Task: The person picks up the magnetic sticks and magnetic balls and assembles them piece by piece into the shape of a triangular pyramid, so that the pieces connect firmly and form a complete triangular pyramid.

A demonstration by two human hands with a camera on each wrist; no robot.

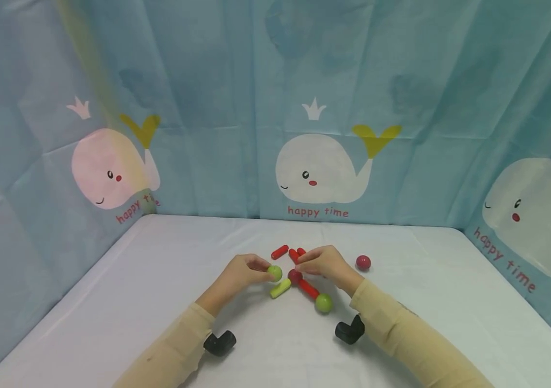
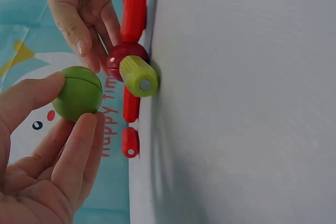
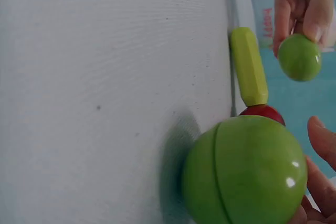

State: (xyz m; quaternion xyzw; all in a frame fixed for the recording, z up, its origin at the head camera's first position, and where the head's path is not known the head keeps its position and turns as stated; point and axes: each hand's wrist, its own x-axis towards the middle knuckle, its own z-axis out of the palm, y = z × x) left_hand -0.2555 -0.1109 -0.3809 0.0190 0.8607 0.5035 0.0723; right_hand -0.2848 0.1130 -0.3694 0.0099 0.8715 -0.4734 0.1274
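"Green ball (image 1: 274, 273) between the fingers of our left hand (image 1: 246, 271), just left of the dark red ball (image 1: 295, 276) and apart from it. How do we have it?"

"We pinch it, thumb on one side and fingertips on the other, clear of the white table (image 1: 265, 345)."

"And our right hand (image 1: 326, 264)?"

"Its fingertips are close by the dark red ball, loosely extended, the thumb standing apart. We can't tell whether they touch it."

"What else escapes us?"

"In the right wrist view, a second green ball (image 1: 323, 303) covers most of the dark red ball and runs off the lower edge; some of our right fingers vanish behind it. From the head, that hand partly hides a short red rod (image 1: 301, 251) beyond the dark red ball."

"Shapes and surfaces?"

"Both green balls look smooth and glossy, each with a fine groove around it. A faceted yellow-green rod (image 2: 137, 74) meets the dark red ball at its near left, with a grey disc in the free end. Another red rod (image 1: 309, 289) runs from the dark red ball's near right to the second green ball. We can't name the material."
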